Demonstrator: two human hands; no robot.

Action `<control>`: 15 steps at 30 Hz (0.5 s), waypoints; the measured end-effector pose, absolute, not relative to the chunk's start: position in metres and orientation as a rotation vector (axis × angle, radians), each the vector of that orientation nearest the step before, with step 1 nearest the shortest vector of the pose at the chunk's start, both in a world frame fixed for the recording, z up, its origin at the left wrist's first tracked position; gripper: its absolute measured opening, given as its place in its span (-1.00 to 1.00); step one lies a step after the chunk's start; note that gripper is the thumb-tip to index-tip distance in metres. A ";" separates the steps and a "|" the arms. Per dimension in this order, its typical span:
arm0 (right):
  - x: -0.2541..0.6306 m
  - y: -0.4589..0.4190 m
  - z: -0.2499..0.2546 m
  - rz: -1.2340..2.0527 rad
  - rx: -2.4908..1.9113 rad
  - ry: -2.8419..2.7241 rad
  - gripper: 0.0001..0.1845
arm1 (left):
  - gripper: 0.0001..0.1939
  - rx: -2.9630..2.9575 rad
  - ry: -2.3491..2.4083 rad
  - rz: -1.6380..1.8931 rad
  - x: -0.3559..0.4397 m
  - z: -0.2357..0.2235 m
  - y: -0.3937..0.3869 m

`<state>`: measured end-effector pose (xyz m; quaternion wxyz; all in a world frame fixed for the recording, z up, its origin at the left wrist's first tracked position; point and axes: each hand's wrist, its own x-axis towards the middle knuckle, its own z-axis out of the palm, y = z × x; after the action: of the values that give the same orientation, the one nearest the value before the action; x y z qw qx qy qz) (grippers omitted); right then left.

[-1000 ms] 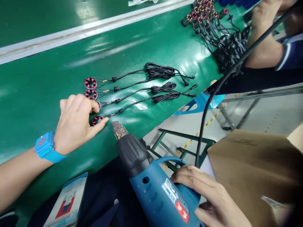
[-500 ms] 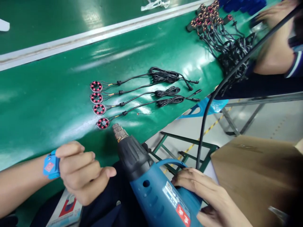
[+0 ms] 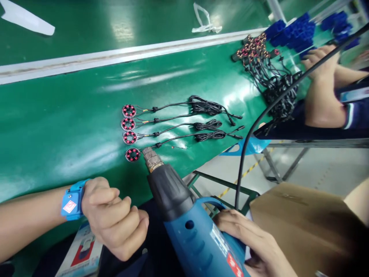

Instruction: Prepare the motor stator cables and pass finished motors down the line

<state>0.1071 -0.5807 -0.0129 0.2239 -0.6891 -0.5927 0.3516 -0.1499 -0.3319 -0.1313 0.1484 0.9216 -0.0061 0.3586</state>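
Observation:
My right hand (image 3: 253, 234) is wrapped round the handle of a blue heat gun (image 3: 198, 238) with a black collar. The gun's metal nozzle (image 3: 152, 158) points at the wires beside the nearest motor stator (image 3: 133, 154), a ring with red windings. Further stators (image 3: 128, 110) line up behind it, each joined by thin coloured wires to a black cable (image 3: 206, 105) tied in a bundle. Closed in a fist, my left hand (image 3: 117, 219) hovers over the front edge of the bench and shows nothing in it. A blue wrist strap (image 3: 74, 202) circles that wrist.
At the right, a co-worker's hands (image 3: 319, 57) are near a pile of stators (image 3: 253, 50) and cables (image 3: 282, 94). The gun's power cord (image 3: 245, 154) crosses the view. A cardboard box (image 3: 300, 215) stands lower right. A printed box (image 3: 82, 250) lies below my left hand.
My left fist has shifted right, its thumb now folded in against the fingers. The heat gun's nozzle has come closer to the nearest stator's wires. The whole view has shifted slightly.

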 end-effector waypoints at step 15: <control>0.110 -0.548 0.000 0.883 -1.827 -1.510 -0.49 | -0.75 2.756 -0.119 1.230 -0.153 -0.132 -0.341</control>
<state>0.1101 -0.5481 0.0003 0.3015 -0.6887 -0.5692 0.3329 -0.1530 -0.3406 -0.1323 0.0607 0.9108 -0.0392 0.4065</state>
